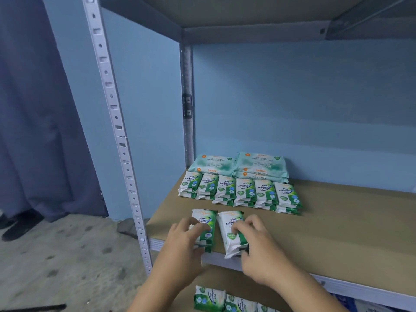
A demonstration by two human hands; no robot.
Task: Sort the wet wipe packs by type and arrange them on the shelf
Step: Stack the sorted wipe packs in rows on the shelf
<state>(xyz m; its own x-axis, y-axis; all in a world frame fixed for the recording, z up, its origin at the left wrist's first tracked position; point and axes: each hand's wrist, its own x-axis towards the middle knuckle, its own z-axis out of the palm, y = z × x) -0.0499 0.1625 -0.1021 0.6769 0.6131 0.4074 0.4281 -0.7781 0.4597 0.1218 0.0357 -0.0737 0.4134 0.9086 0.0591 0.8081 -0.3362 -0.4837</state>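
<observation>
My left hand grips a small stack of green-and-white pine wipe packs at the shelf's front edge. My right hand grips a second stack of the same pine packs just to the right of it. Both stacks lie flat on the brown shelf board. Behind them runs a row of several stacked pine packs. At the back wall lie pale teal wipe packs with orange lettering, in two stacks side by side.
A grey slotted upright rises at the shelf's left front corner. More pine packs lie on the lower shelf below my wrists. The upper shelf hangs overhead. A dark curtain and shoes are on the left.
</observation>
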